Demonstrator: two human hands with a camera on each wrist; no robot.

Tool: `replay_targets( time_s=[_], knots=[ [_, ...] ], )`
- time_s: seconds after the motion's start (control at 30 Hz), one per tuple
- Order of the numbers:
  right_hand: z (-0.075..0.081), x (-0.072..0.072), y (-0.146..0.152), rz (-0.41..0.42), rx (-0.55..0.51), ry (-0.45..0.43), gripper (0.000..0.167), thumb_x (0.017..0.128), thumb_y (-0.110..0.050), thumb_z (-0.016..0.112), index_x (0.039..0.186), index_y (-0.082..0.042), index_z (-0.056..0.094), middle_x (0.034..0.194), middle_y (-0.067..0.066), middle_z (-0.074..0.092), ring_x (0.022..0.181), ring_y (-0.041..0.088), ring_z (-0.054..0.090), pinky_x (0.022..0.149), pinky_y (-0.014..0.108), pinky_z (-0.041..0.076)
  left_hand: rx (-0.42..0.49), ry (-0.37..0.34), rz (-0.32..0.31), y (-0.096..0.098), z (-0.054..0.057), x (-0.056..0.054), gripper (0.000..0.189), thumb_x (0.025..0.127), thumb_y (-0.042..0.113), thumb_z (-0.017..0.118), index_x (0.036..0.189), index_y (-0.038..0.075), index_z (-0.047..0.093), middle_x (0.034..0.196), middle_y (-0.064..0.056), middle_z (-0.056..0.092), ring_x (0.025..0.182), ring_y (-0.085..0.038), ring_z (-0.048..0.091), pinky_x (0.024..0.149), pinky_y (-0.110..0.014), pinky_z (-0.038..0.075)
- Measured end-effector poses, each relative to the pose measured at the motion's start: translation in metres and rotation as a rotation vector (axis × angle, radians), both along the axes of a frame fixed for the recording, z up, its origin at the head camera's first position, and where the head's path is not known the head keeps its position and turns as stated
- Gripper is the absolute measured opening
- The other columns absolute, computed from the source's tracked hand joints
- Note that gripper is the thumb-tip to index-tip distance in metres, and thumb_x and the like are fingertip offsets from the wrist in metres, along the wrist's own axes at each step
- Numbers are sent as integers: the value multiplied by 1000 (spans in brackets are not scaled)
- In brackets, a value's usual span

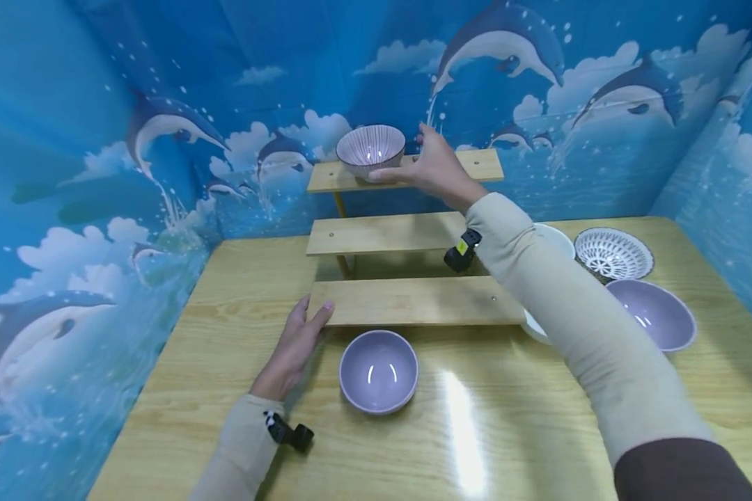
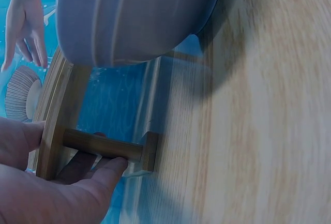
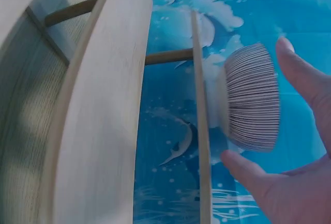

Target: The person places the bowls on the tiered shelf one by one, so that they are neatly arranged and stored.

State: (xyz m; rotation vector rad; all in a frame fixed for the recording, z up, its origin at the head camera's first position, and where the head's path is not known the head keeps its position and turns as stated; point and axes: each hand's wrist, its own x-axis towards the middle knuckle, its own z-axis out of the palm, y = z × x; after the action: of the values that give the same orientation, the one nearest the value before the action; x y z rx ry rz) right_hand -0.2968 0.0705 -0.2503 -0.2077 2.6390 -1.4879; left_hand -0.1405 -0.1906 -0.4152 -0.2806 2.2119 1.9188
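Note:
A three-step wooden stand [image 1: 407, 303] rises toward the back of the table. On its top step sits a bowl with thin dark stripes [image 1: 371, 147], upright, near the left end. My right hand [image 1: 432, 167] is at the bowl's right side, thumb and fingers spread wide; in the right wrist view the thumb and a fingertip lie just off the striped wall. My left hand [image 1: 293, 348] grips the left end of the lowest step, thumb on top and fingers underneath by the short leg [image 2: 103, 145].
A plain purple bowl [image 1: 379, 372] stands on the table in front of the stand. To the right are another purple bowl [image 1: 654, 313], a black-and-white patterned bowl [image 1: 614, 254] and pale dishes partly behind my right sleeve [image 1: 576, 334]. A dolphin-print curtain [image 1: 351, 62] surrounds the table.

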Motion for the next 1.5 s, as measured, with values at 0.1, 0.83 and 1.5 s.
replay_targets(
  time_s=[0.1, 0.83, 1.5],
  knots=[
    [1, 12, 12, 3, -28, -13, 132, 71, -57, 87, 164, -21, 0, 170, 2, 13, 149, 24, 33, 117, 45, 41, 13, 6, 3, 0, 1, -1, 77, 104, 39, 56, 161, 5, 17, 162, -18, 28, 145, -33, 37, 121, -43, 33],
    [-63, 154, 73, 191, -156, 45, 116, 74, -26, 94, 162, -10, 20, 163, 14, 29, 142, 38, 41, 109, 47, 48, 45, 10, -6, 0, 0, -3, 72, 105, 35, 55, 160, 5, 20, 161, -19, 31, 143, -33, 40, 119, -40, 36],
    [-142, 225, 53, 334, -187, 148, 112, 65, -32, 97, 151, 7, 36, 150, 25, 43, 128, 46, 52, 102, 44, 53, 64, -1, 13, 3, 0, -1, 66, 106, 30, 54, 159, 3, 23, 157, -18, 35, 142, -31, 42, 119, -38, 37]
  ],
)
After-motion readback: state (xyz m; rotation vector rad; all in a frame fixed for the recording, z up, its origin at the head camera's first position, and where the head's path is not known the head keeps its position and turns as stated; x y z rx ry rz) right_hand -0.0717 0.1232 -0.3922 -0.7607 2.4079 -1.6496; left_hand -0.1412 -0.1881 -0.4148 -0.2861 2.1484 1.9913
